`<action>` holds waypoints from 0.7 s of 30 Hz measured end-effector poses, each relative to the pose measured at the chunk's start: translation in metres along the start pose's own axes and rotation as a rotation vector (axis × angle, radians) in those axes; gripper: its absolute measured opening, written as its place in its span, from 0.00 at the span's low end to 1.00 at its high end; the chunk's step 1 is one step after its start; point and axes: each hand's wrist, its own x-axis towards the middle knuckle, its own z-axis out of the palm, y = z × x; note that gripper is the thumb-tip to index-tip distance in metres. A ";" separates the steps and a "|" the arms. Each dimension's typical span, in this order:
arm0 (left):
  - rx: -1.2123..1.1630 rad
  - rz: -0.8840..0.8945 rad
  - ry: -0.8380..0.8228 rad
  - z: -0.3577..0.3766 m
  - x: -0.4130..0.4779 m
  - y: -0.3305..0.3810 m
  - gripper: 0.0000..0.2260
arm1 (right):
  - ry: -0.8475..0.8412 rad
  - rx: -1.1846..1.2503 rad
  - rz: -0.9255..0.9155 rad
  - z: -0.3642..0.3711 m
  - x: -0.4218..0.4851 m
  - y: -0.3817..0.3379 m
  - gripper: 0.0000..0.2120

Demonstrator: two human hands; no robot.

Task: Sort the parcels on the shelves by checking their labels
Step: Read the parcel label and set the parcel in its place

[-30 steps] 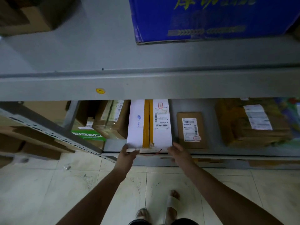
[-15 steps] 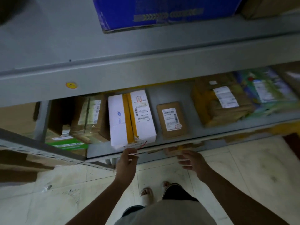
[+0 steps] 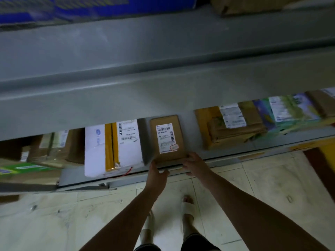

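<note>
I see both hands at the near edge of the small brown parcel, which lies flat on the lower shelf between a white parcel with yellow tape and a yellow-wrapped parcel. The left hand grips its near left corner and the right hand its near right corner, fingers curled on the edge; their tips are hidden, so I cannot tell how far they reach under. Its label faces up, the print too blurred to read. The upper shelf cuts off the far ends of the neighbouring parcels, and a blue box on it is cropped and smeared.
</note>
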 end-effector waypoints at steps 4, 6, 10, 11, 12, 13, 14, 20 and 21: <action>-0.248 -0.025 0.056 0.010 0.001 0.004 0.15 | -0.058 0.003 0.001 -0.010 0.005 0.002 0.12; -0.279 -0.100 0.090 0.008 -0.006 0.002 0.09 | -0.032 0.071 0.046 -0.016 -0.001 0.010 0.14; -0.375 -0.239 -0.009 -0.003 -0.030 -0.009 0.12 | -0.083 0.165 0.102 -0.024 -0.033 0.024 0.18; -0.400 -0.230 -0.038 -0.008 -0.041 -0.009 0.13 | -0.094 0.175 0.083 -0.026 -0.045 0.025 0.19; -0.401 -0.206 -0.060 -0.015 -0.054 -0.009 0.14 | -0.106 0.176 0.052 -0.029 -0.058 0.026 0.19; -0.392 -0.165 -0.081 -0.023 -0.069 -0.008 0.14 | -0.122 0.166 0.012 -0.033 -0.072 0.025 0.18; -0.369 -0.110 -0.099 -0.032 -0.084 -0.006 0.14 | -0.141 0.155 -0.034 -0.037 -0.087 0.024 0.17; -0.285 0.156 -0.129 -0.089 -0.174 0.006 0.11 | -0.155 0.056 -0.329 -0.032 -0.186 0.005 0.12; -0.305 0.185 -0.121 -0.098 -0.186 0.006 0.11 | -0.137 0.051 -0.377 -0.026 -0.202 0.002 0.12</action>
